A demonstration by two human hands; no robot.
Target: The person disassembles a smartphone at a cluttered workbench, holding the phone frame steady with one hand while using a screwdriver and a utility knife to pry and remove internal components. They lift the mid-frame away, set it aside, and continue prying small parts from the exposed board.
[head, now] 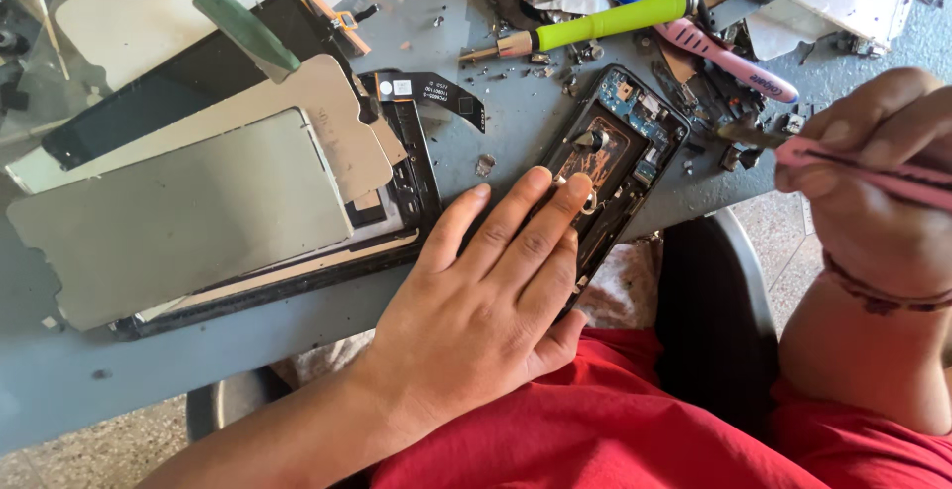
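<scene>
Stack of screen panels (188, 201) lies just left of L hand (486, 291). L hand flat, fingers spread, pinning opened phone (620, 152) at table edge. R hand (883, 182) pinches pink tweezers (793, 147) — tips just right of phone. Step: picking parts off board; next needs steady tip placement.

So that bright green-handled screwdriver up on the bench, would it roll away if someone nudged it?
Probably: the green-handled screwdriver has a round, smooth-looking handle and lies flat on the grey bench. Scattered screws and parts around it might stop it soon. It looks stiff and light.
</scene>
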